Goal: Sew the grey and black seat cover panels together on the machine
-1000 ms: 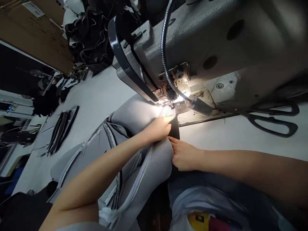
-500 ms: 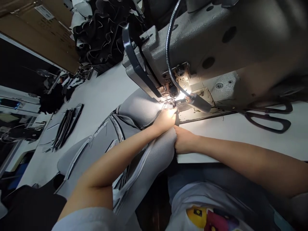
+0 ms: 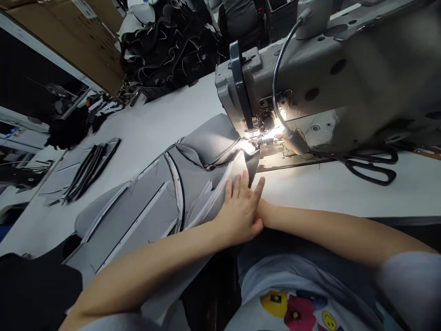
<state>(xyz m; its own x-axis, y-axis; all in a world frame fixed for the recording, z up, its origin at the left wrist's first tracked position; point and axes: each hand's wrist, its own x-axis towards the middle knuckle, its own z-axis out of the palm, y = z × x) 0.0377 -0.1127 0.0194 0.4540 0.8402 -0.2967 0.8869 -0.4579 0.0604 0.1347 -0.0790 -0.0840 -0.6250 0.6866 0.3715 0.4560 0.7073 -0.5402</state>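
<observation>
Grey padded fabric (image 3: 148, 207) with white-edged seams and dark piping spreads over the white table, its far end under the lit presser foot of the sewing machine (image 3: 255, 92). My left hand (image 3: 241, 211) lies flat on the fabric's near edge, fingers spread, just below the needle area. Right behind it, my right hand (image 3: 265, 214) is at the same edge; its fingers are hidden behind my left hand and the cloth.
Black-handled scissors (image 3: 370, 168) lie right of the needle area. A stack of dark-edged pieces (image 3: 91, 170) rests on the table's left. Behind are a dark fabric pile (image 3: 168, 50) and a cardboard box (image 3: 69, 41). A lamp (image 3: 296, 141) hangs by the needle.
My left hand has moved back from the needle area and spread its fingers over the fabric. My right hand is now partly behind it. The camera view has shifted, with the machine farther right.
</observation>
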